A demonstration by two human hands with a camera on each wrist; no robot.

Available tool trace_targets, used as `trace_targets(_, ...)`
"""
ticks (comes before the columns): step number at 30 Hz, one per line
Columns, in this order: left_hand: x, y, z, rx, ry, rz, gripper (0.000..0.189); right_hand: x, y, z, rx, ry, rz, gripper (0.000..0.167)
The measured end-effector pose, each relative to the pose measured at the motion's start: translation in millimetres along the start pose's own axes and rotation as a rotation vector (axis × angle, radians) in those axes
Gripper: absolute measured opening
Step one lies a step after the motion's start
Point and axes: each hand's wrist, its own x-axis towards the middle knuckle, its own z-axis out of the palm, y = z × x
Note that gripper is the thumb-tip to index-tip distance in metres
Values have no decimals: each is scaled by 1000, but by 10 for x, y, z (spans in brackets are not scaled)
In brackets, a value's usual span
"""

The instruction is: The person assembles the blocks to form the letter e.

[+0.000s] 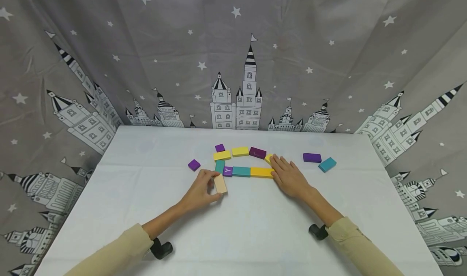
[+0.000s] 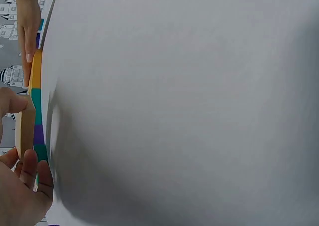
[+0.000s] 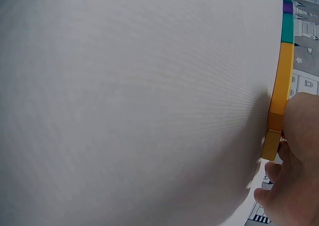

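Observation:
My left hand (image 1: 202, 189) pinches a plain wooden block (image 1: 220, 184) between thumb and fingertips, just in front of the left end of a ring of coloured blocks. In the left wrist view, the thumb is on one end of that wooden block (image 2: 25, 131) and fingers are on the other. My right hand (image 1: 290, 178), fingers fairly straight, lies at the ring's right end, touching the long yellow block (image 1: 260, 172) and partly covering a smaller yellow block (image 1: 268, 158). The front row also has a teal block (image 1: 241, 171), a purple letter block (image 1: 228, 171) and another teal block (image 1: 219, 166).
Along the ring's back are yellow blocks (image 1: 240, 151) and a dark purple block (image 1: 257, 152). Loose purple cubes (image 1: 194, 165) lie at left; a purple block (image 1: 311, 157) and a teal block (image 1: 327, 164) lie at right. A grey castle-print curtain (image 1: 164, 45) hangs behind the white table (image 1: 255, 235).

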Motion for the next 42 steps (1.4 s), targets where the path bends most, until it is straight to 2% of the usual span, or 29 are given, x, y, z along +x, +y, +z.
trace_targets(7, -71, -12, 71, -14, 11, -7, 63, -4, -5, -10, 9, 3, -2, 58)
trace_targets(13, -96, -31, 80, -8, -4, -33, 63, -12, -8, -12, 11, 8, -5, 58)
trace_targets(23, -96, -53, 77, -25, -7, -17, 62, -4, 8, 5, 8, 8, -1, 59)
trace_targets(32, -94, -44, 87, -27, -10, -46, 63, 3, 15, 11, 9, 5, 0, 59)
trace_targets(42, -99, -45, 87, -26, -4, -40, 62, 3, 20, 10, 0, 8, -6, 58)
